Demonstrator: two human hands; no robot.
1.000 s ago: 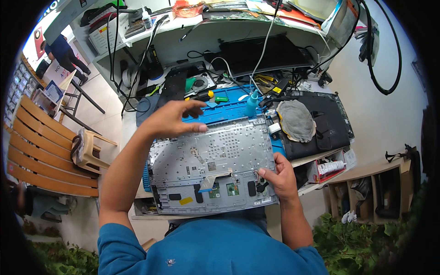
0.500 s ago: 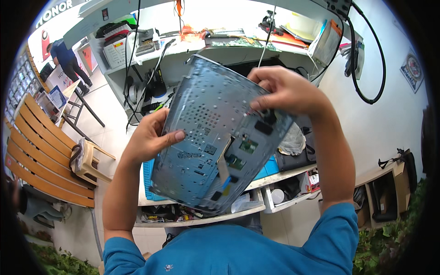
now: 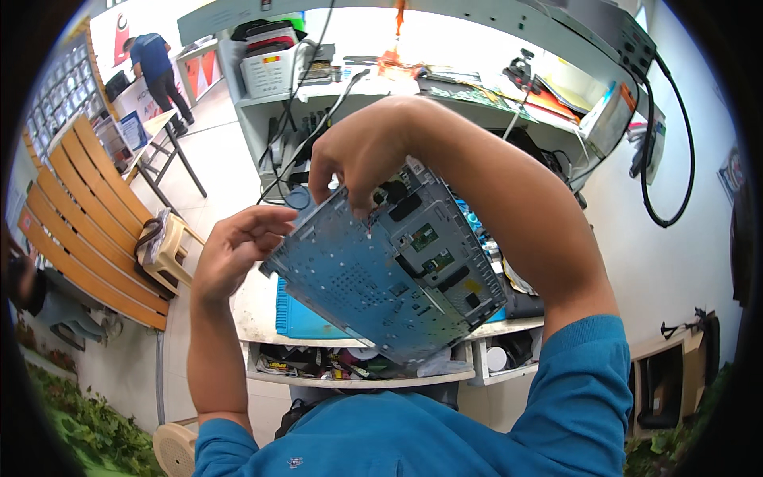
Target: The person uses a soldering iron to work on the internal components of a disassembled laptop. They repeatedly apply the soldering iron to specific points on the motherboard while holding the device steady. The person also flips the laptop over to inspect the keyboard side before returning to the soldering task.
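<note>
A grey laptop top cover (image 3: 350, 274), its inner side up, is held tilted above the bench. Its surface has many small holes and studs, two small green boards and black pieces. My right hand (image 3: 362, 163) reaches across and pinches the cover's far edge, thumb on the inner face near a bundle of thin wires (image 3: 372, 219). Beside the cover's left edge is my left hand (image 3: 242, 250), its fingers loosely curved and apart, gripping nothing that shows. Whether its fingertips graze the edge is unclear. Under the cover lies a blue mat (image 3: 306, 314), partly hidden.
Open drawers (image 3: 358, 374) with loose items stick out at the bench front. A shelf (image 3: 334, 89) behind carries a white box, papers and green circuit boards. Cables (image 3: 318, 131) hang at its left. A wooden bench (image 3: 103, 230) and a stool stand left; a person (image 3: 155, 71) bends beyond.
The cover has turned, its board side swinging toward the far edge and right. My right hand has moved left along with it. My left hand has loosened from the cover's edge.
</note>
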